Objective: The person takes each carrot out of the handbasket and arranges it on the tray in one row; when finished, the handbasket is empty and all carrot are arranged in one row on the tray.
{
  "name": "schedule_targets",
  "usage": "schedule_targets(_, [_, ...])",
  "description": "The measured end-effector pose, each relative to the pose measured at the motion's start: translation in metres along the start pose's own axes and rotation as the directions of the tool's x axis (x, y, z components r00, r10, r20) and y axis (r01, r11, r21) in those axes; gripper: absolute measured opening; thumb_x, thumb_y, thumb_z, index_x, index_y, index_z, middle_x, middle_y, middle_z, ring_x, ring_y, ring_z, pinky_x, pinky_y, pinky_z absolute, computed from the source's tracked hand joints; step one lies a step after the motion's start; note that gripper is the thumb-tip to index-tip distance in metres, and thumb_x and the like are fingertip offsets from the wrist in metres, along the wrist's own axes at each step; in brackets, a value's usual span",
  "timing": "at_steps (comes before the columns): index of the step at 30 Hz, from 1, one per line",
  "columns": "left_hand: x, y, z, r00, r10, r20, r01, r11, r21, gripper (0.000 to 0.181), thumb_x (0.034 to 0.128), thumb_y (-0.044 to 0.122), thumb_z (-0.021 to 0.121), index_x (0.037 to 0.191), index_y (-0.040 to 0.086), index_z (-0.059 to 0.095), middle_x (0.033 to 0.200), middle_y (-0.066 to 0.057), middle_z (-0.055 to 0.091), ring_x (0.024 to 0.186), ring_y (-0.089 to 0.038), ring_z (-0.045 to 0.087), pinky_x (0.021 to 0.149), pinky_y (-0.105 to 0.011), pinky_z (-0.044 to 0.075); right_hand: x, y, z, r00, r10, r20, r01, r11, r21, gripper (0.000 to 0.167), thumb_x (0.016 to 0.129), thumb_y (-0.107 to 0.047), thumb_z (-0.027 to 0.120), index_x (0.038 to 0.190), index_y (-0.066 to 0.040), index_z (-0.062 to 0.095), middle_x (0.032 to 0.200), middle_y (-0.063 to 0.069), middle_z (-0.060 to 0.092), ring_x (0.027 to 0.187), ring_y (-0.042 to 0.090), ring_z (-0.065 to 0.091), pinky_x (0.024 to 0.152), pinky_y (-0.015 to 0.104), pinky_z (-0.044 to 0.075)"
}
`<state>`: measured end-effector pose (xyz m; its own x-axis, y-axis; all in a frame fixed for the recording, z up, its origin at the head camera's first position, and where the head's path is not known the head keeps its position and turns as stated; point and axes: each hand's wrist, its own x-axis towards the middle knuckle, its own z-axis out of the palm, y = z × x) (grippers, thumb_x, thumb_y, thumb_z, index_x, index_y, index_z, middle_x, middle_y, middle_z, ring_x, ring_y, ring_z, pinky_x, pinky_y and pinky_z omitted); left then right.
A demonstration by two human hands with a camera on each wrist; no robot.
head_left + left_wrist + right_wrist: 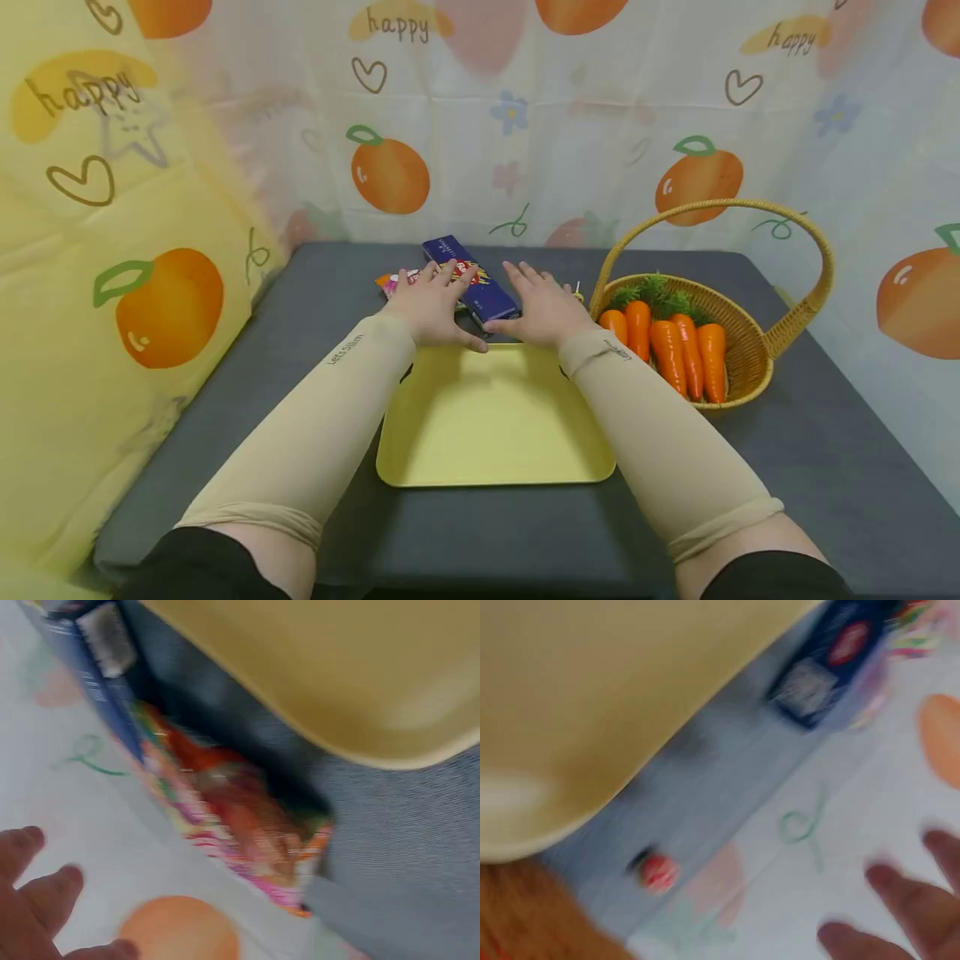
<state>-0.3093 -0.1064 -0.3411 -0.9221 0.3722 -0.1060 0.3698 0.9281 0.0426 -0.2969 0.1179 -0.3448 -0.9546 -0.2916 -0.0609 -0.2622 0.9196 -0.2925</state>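
In the head view both hands reach past the far edge of a yellow tray (495, 425), fingers spread. My left hand (433, 310) is near a colourful snack bag (388, 285) and a dark blue box (491, 298) with a red and yellow logo. The right hand (546, 310) lies just right of that box, its thumb by the box's near end. Neither hand grips anything; whether they touch the box is unclear. The left wrist view shows the crinkled bag (225, 810) leaning near the blue box (94, 671), blurred.
A wicker basket (750, 367) with a tall handle stands right of the tray, holding several carrots (667, 354) with green tops. A small round red-and-dark thing (658, 871) lies behind the tray. Printed curtains (465, 158) hang behind the grey table (300, 333).
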Motion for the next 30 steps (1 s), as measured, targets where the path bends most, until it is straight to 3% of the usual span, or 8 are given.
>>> schedule_targets(2, [-0.007,0.004,-0.007,0.999,0.051,-0.017,-0.052,0.999,-0.002,0.123,0.0851,0.082,0.078,0.179,0.03,0.018,0.185,-0.013,0.021,0.169,-0.043,0.026,0.133,-0.071,0.022,-0.007,-0.003,-0.006,0.999,-0.014,-0.034,0.018,0.992,0.128,0.085,0.106,-0.065,0.065,0.174,-0.021,0.039,0.172,0.011,0.049,0.156,0.038,0.05,0.126,0.062,0.041])
schedule_targets(4, [-0.019,0.008,-0.013,0.995,0.096,-0.041,-0.096,0.995,0.0,0.109,0.0904,0.074,0.078,0.177,0.026,0.032,0.179,-0.012,0.038,0.162,-0.04,0.042,0.128,-0.064,0.038,-0.016,-0.006,-0.013,0.999,-0.009,-0.034,0.02,0.949,0.313,0.065,0.111,-0.056,0.062,0.163,-0.018,0.056,0.153,0.011,0.068,0.136,0.034,0.067,0.115,0.056,0.053])
schedule_targets(10, [-0.081,0.011,-0.016,0.968,0.212,-0.136,-0.21,0.977,0.029,0.09,0.0957,0.066,0.077,0.165,0.013,0.055,0.163,-0.014,0.059,0.149,-0.039,0.059,0.116,-0.06,0.053,-0.063,0.007,-0.035,0.99,-0.045,0.134,-0.076,0.627,0.775,0.049,0.118,-0.044,0.052,0.151,-0.01,0.063,0.124,0.012,0.076,0.115,0.033,0.075,0.105,0.053,0.061])
schedule_targets(14, [-0.131,0.002,0.0,0.968,0.202,-0.146,-0.195,0.979,0.062,0.1,0.0929,0.077,0.072,0.165,0.011,0.053,0.169,-0.018,0.052,0.154,-0.045,0.051,0.119,-0.068,0.046,-0.095,0.043,-0.049,0.968,-0.113,0.222,-0.141,0.485,0.863,0.062,0.119,-0.049,0.043,0.157,-0.001,0.053,0.113,0.003,0.076,0.106,0.025,0.077,0.099,0.049,0.064])
schedule_targets(18, [-0.165,-0.013,0.028,0.989,0.105,-0.1,-0.101,0.994,0.05,0.114,0.0864,0.092,0.065,0.164,0.009,0.054,0.173,-0.021,0.045,0.158,-0.051,0.042,0.119,-0.079,0.037,-0.114,0.086,-0.058,0.957,-0.118,0.265,-0.2,0.393,0.897,0.08,0.116,-0.064,0.038,0.16,0.003,0.041,0.113,-0.001,0.075,0.103,0.02,0.076,0.095,0.042,0.064])
schedule_targets(21, [-0.178,-0.025,0.051,0.999,0.047,-0.022,-0.047,0.999,0.003,0.128,0.0805,0.1,0.06,0.167,0.007,0.049,0.178,-0.022,0.036,0.162,-0.056,0.033,0.116,-0.087,0.03,-0.116,0.111,-0.062,0.954,-0.067,0.292,-0.253,0.346,0.904,0.093,0.111,-0.074,0.034,0.168,0.0,0.029,0.133,0.006,0.069,0.117,0.025,0.073,0.098,0.039,0.063])
schedule_targets(25, [-0.181,-0.033,0.075,0.998,0.017,0.066,-0.014,0.999,-0.05,0.139,0.0738,0.108,0.053,0.169,0.008,0.045,0.179,-0.023,0.031,0.162,-0.059,0.028,0.113,-0.092,0.026,-0.109,0.132,-0.062,0.938,0.001,0.346,-0.329,0.308,0.893,0.106,0.105,-0.083,0.026,0.179,-0.01,0.002,0.176,0.027,0.031,0.154,0.046,0.046,0.118,0.048,0.052])
schedule_targets(30, [-0.177,-0.035,0.086,0.997,0.022,0.077,-0.017,0.998,-0.068,0.145,0.0689,0.111,0.05,0.169,0.006,0.044,0.178,-0.024,0.033,0.162,-0.06,0.028,0.113,-0.092,0.025,-0.099,0.143,-0.062,0.903,0.052,0.425,-0.425,0.232,0.875,0.106,0.103,-0.085,0.021,0.175,-0.021,-0.022,0.184,0.026,-0.008,0.168,0.058,0.007,0.136,0.066,0.017])
